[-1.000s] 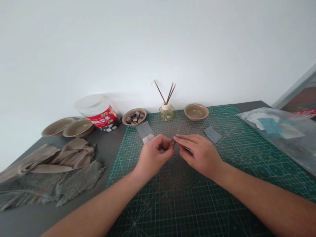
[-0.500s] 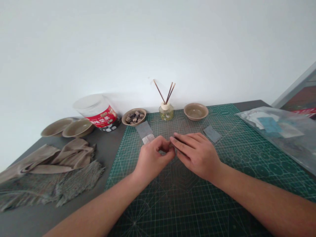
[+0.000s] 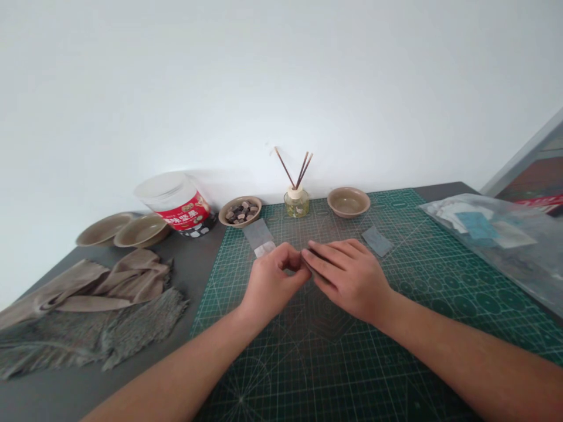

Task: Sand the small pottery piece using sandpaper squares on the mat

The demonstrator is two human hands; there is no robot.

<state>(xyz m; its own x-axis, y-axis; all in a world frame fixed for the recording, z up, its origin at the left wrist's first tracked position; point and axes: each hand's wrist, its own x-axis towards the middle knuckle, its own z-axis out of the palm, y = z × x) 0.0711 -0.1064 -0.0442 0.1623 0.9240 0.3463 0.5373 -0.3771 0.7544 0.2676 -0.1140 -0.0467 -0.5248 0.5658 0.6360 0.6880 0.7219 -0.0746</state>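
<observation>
My left hand [image 3: 276, 276] is closed in a pinch, thumb against index finger, above the green cutting mat [image 3: 281, 375]. Its fingertips meet those of my right hand [image 3: 349, 275], whose fingers are bent and held close together. Whatever lies between the fingertips is hidden or too small to name. Just beyond my left hand lies a small clear bag [image 3: 258, 232] with a whitish end. A small grey-blue packet [image 3: 377, 241] rests on the mat beyond my right hand.
A bowl of small brown and dark chunks [image 3: 240, 211], a reed diffuser [image 3: 297, 201] and another bowl [image 3: 348, 202] line the wall. Leftward are a red-labelled jar [image 3: 185, 212], two bowls [image 3: 141, 230] and a fringed cloth [image 3: 132, 281]. A large plastic bag [image 3: 519, 246] lies right.
The hands keep nearly the same pose, with the fingertips together. The whole view has shifted slightly, so the objects at the back sit a little lower.
</observation>
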